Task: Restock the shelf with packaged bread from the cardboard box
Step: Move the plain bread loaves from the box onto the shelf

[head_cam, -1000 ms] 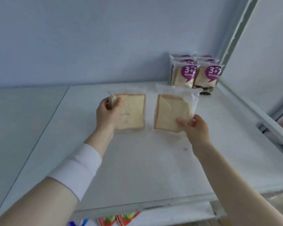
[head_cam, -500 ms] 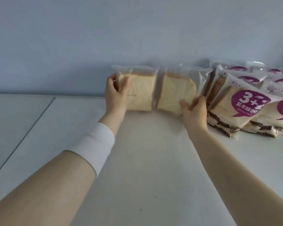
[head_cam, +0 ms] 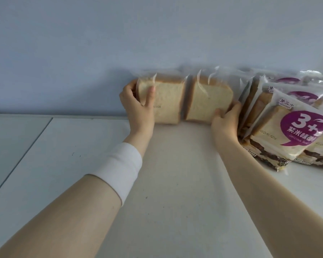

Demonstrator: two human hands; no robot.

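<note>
Head view: the left hand (head_cam: 138,108) grasps the left clear-wrapped bread pack (head_cam: 169,103) by its left edge, thumb across the front and fingers (head_cam: 131,86) curled behind. The right hand (head_cam: 224,122) clasps the lower right corner of the second clear-wrapped pack (head_cam: 203,102). Both packs stand upright, touching, on the white shelf (head_cam: 175,192) against the back wall (head_cam: 157,34), just beside purple-labelled bread packs (head_cam: 295,127).

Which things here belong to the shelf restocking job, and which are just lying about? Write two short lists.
Job: left clear-bagged bread, held by left grip; right clear-bagged bread, held by right grip; purple-label bread packs; shelf.
Just there: white wristband; back wall.
</note>
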